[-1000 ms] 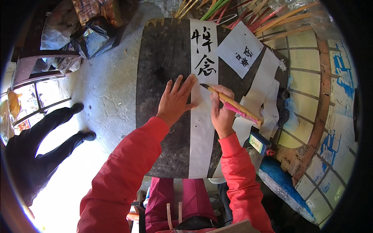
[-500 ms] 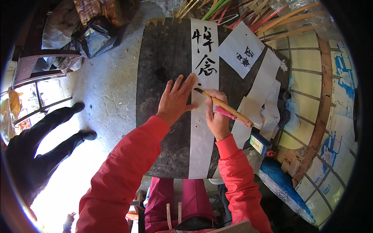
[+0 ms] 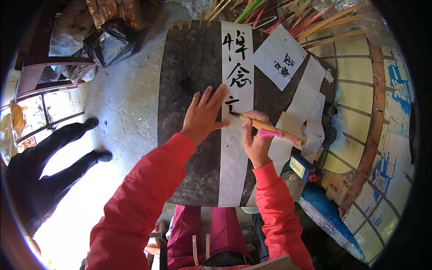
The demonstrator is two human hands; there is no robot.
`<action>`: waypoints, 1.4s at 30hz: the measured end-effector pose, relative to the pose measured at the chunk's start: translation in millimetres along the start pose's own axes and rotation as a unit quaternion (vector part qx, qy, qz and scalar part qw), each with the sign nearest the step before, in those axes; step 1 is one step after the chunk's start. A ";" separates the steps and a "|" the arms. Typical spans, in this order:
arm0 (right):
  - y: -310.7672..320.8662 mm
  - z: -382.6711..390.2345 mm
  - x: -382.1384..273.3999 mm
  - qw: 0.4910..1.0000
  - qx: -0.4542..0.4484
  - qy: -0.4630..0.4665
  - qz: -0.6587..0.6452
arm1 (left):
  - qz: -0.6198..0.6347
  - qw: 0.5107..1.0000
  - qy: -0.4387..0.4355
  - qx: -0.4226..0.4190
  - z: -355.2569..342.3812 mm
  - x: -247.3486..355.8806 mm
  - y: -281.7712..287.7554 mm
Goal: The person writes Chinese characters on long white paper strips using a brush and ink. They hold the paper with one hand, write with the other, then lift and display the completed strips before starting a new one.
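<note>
A long white paper strip (image 3: 233,166) runs lengthwise down a dark, worn board (image 3: 186,180), with black brushed characters on its upper part. My left hand (image 3: 204,112) lies flat with fingers spread, partly on the board and with its fingertips on the strip's left edge. In my right hand (image 3: 257,143) is a writing brush (image 3: 279,130) with a light wooden handle and a pink tassel. Its dark tip touches the strip at the lower end of fresh black strokes, just right of my left hand.
A small written sheet (image 3: 276,56) and loose white papers (image 3: 310,99) lie on the right. Near them stands a small blue box (image 3: 301,166). Coloured sticks (image 3: 310,22) are piled at the far end. Another person's dark-clad legs (image 3: 58,157) are at the left; a black plastic bag (image 3: 110,42) sits beyond.
My right hand and the brush have moved down and slightly right. Where a single dot was, more black strokes now show beneath it. My left hand has stayed in place.
</note>
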State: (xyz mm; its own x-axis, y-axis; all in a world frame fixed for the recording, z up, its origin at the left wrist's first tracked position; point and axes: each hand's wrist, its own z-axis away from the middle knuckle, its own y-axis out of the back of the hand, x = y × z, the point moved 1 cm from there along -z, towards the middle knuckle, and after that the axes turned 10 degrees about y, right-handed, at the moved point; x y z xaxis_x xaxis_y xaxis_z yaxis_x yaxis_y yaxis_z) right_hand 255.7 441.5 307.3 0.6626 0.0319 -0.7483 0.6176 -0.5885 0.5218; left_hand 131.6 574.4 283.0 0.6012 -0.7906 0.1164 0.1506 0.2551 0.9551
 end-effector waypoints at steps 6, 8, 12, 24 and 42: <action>4.1 -0.4 5.9 0.999 0.019 -0.045 -0.006 | 0.012 1.000 -0.002 -0.003 -0.1 -0.7 0.4; 4.6 1.5 5.3 0.997 0.040 -0.063 -0.032 | 0.024 1.000 -0.002 -0.011 0.1 -1.2 0.0; 3.4 9.5 0.0 0.999 -0.012 -0.035 -0.022 | 0.030 1.000 -0.006 0.002 0.2 -1.9 0.0; 11.0 14.3 -4.6 1.000 -0.022 -0.008 0.012 | 0.018 1.000 -0.007 0.001 0.1 -1.5 0.7; 25.6 7.1 18.2 0.996 0.028 -0.087 0.005 | 0.004 1.000 -0.006 -0.001 0.2 -1.3 1.7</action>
State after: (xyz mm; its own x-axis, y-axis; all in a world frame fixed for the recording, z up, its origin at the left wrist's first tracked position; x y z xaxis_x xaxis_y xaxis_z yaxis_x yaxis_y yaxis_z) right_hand 280.6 421.3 304.1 0.5819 -0.1126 -0.8054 0.5833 -0.6323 0.5098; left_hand 131.0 575.8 284.5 0.5930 -0.7949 0.1282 0.1474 0.2637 0.9533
